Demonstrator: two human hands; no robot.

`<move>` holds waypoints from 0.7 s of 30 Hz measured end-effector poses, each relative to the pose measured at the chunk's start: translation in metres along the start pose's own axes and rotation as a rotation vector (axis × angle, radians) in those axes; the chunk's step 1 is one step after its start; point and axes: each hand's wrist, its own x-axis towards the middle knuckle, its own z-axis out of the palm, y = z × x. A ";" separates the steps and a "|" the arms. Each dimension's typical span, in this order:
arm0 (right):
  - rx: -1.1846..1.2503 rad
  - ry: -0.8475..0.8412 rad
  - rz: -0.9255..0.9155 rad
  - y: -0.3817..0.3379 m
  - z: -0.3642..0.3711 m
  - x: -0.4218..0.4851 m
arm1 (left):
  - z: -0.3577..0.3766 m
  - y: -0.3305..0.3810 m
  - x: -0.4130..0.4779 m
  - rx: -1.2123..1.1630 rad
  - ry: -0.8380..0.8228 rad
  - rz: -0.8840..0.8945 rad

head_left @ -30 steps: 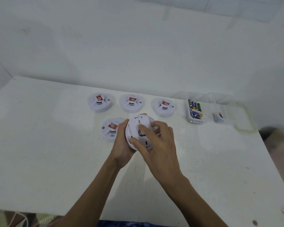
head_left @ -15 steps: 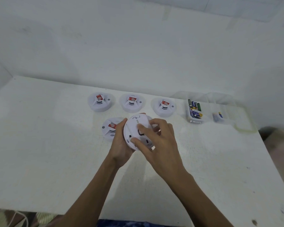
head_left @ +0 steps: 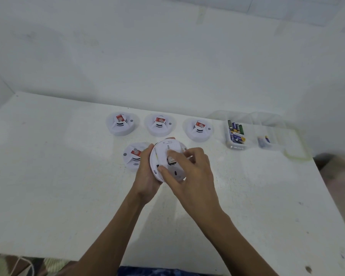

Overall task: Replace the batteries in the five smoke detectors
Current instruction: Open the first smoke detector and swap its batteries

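My left hand [head_left: 145, 176] grips a white round smoke detector [head_left: 163, 154] from its left side, tilted with its back toward me. My right hand [head_left: 189, 172] rests on that back, thumb and fingers around the small dark battery opening [head_left: 170, 161]. Three other white detectors stand in a row behind: left [head_left: 121, 124], middle [head_left: 159, 125], right [head_left: 199, 128], each with a red label on top. A fourth detector [head_left: 134, 156] lies just left of my left hand, partly hidden by it.
A clear plastic box [head_left: 235, 134] holding several batteries sits at the right rear of the white table [head_left: 48, 176], with a smaller clear compartment [head_left: 265, 141] holding a few batteries beside it. A white wall rises behind. The table's right edge drops to the floor.
The held detector has tilted and shifted slightly left. My right fingers moved over its back, and the dark opening shows more.
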 end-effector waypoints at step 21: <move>0.327 -0.254 0.197 0.020 -0.013 0.002 | -0.003 0.020 0.001 0.107 -0.174 -0.119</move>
